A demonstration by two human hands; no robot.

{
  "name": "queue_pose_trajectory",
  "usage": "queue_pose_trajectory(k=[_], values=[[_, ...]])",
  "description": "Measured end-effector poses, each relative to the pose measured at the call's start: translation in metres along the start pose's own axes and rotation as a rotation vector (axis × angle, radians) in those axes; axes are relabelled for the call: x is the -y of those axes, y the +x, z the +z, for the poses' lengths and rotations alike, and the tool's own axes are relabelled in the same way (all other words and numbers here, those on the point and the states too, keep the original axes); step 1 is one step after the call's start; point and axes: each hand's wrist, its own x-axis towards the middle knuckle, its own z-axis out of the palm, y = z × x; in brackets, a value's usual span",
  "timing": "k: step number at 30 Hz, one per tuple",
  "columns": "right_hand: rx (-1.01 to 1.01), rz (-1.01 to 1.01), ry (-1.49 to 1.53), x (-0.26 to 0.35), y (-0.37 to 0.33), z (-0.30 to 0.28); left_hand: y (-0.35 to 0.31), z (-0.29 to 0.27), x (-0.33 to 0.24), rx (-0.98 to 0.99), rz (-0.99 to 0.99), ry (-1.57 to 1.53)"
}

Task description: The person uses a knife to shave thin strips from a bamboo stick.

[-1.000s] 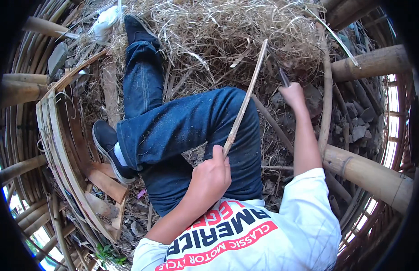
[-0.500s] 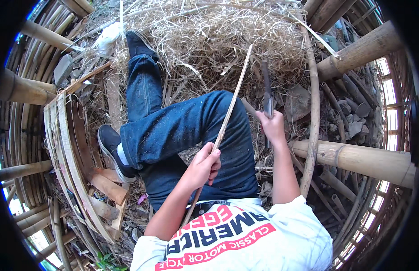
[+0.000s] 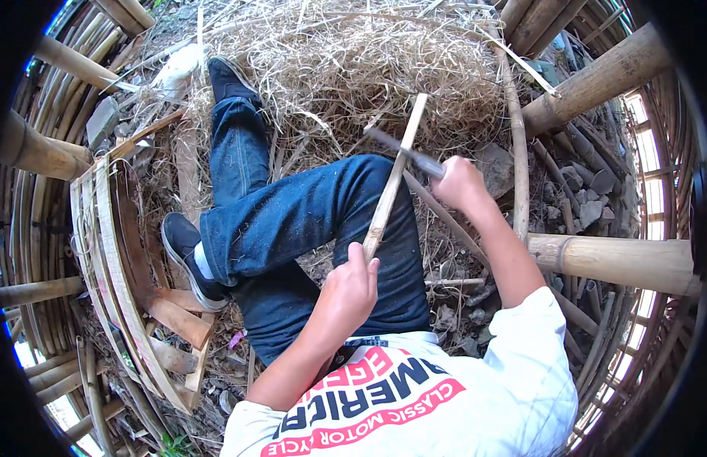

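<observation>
My left hand is closed round the lower part of a pale split bamboo strip, which slants up and away over my raised knee. In my right hand is the handle of a long dark-bladed knife. Its blade points left and crosses the strip near the far end; whether it touches is hard to tell. Below my right hand a thin brown stick slants past my knee. My legs in blue jeans are bent and crossed beneath the strip.
A heap of curly bamboo shavings lies ahead. Split bamboo strips are stacked at the left. Thick bamboo poles jut in from the right, near an upright thin pole and loose stones. Slatted bamboo walls curve round both sides.
My right hand has swung the knife from pointing away to pointing left across the strip. My left hand and the strip have shifted slightly, with the strip's broader face now showing.
</observation>
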Motion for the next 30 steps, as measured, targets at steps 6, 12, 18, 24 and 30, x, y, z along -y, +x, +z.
queue_pose_trajectory(k=[6,12,18,24,30], values=[[0.001,0.029,0.06,-0.007,0.042,0.012,0.01,0.0,0.008,-0.013,0.054,-0.013],[0.001,-0.019,0.105,-0.002,0.07,0.033,0.021,-0.008,0.014,-0.028,0.053,-0.021],[-0.055,-0.018,0.147,0.011,0.089,0.042,0.028,-0.016,0.01,0.009,-0.083,-0.076],[-0.053,0.17,0.139,0.005,0.114,0.041,0.025,-0.014,0.008,-0.007,-0.064,-0.046],[-0.097,0.391,0.09,-0.069,0.145,0.042,0.011,-0.013,0.008,0.039,-0.059,-0.095]])
